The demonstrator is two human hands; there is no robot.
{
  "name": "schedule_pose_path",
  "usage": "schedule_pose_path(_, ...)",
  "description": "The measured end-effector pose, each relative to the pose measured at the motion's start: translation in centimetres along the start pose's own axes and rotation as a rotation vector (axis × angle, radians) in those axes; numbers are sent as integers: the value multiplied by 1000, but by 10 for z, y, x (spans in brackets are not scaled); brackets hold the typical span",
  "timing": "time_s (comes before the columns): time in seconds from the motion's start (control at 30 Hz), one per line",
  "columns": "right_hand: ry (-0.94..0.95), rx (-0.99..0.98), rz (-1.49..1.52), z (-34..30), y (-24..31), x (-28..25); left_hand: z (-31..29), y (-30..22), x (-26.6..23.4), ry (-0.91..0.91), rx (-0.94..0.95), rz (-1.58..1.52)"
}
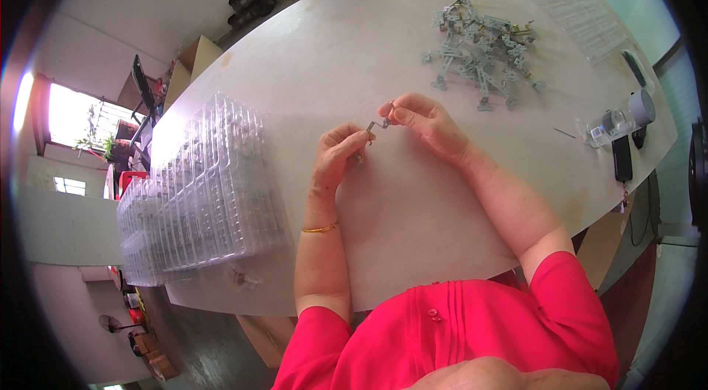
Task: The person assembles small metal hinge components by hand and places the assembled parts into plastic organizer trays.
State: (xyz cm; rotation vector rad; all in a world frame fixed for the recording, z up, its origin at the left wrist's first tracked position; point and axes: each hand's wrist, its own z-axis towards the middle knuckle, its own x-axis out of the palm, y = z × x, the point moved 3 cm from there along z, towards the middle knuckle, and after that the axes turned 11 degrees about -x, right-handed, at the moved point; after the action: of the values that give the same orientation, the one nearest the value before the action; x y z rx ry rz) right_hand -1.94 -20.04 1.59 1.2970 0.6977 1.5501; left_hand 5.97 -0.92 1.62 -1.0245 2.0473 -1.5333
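Between my two hands, over the middle of the pale table point(310, 58), is a small bent metal part point(379, 123). My left hand point(338, 155) pinches its lower end, and a bit of grey metal shows below those fingers. At the upper end, my right hand point(430, 123) is closed on it with thumb and forefinger. The part's ends are hidden by my fingertips, so its full shape cannot be made out. Farther off to the right lies a loose heap of similar grey metal parts point(483, 51), some with brass-coloured bits.
Stacked clear plastic trays point(214, 183) stand to my left. Another clear tray point(564, 7) lies at the far right. A clear jar with a grey lid point(619, 121), a black oblong object point(623, 159) and a thin rod point(565, 133) sit near the right edge.
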Motion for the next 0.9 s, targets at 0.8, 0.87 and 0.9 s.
schedule_pose_path(0.8,-224,87,360,1,-19,-1,6,3,4,14,318,-97)
schedule_pose_path(0.87,-187,130,342,1,-19,4,8,9,-3,-42,311,-74)
schedule_pose_path(0.9,-190,129,341,0,-20,4,9,8,0,-38,309,-75)
